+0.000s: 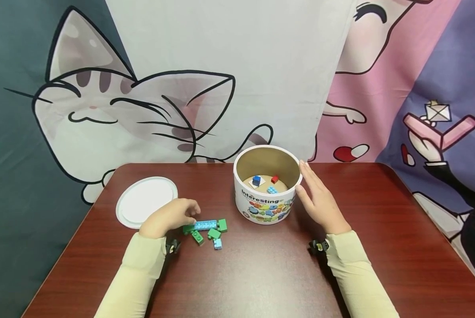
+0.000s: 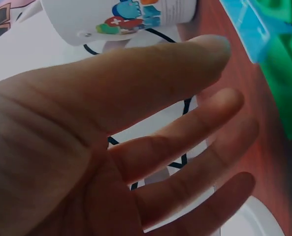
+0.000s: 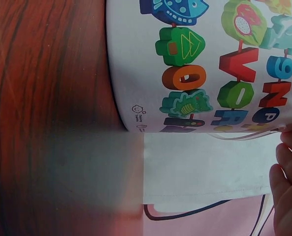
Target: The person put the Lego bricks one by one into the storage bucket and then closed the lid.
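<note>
My left hand (image 1: 171,216) hovers by a small group of toy bricks, its fingers loosely bent. In the left wrist view nothing sits between thumb and fingers. Nearest to it is a long light-blue brick (image 1: 205,225). Green bricks (image 1: 197,237) lie around it, and a small light-blue brick (image 1: 218,244) is at the front. My right hand (image 1: 321,205), fingers straight, rests against the right side of a white printed bucket (image 1: 261,207). Inside the bucket are a dark-blue brick (image 1: 256,180), a red brick (image 1: 275,179) and a light-blue brick (image 1: 272,190).
A round white lid (image 1: 146,198) lies on the brown wooden table (image 1: 253,274), left of the bricks. Behind the table's far edge hangs a cloth with cartoon drawings (image 1: 221,44). The bucket stands near that edge.
</note>
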`<move>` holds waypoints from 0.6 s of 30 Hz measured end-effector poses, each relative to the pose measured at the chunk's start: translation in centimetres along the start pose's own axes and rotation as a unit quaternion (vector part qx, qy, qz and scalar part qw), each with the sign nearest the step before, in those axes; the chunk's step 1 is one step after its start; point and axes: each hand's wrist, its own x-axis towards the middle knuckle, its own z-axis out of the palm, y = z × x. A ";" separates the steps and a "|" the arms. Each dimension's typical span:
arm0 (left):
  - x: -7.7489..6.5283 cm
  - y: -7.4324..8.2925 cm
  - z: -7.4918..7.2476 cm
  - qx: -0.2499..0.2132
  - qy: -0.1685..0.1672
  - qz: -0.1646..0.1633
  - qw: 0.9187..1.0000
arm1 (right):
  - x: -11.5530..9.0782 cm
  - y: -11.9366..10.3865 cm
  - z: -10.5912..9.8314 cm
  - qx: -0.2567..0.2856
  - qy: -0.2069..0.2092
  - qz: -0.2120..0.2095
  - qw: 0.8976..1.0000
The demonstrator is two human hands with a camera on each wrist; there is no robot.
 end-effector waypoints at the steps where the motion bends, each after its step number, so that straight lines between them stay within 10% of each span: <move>1: -0.2 -0.1 0.0 0.001 -0.004 -0.005 1.000 | 0.0 0.0 0.0 0.000 0.000 -0.001 1.000; 18: -0.5 -0.5 0.7 0.012 -0.031 -0.039 0.999 | 0.1 -0.2 0.0 0.002 -0.001 0.001 1.000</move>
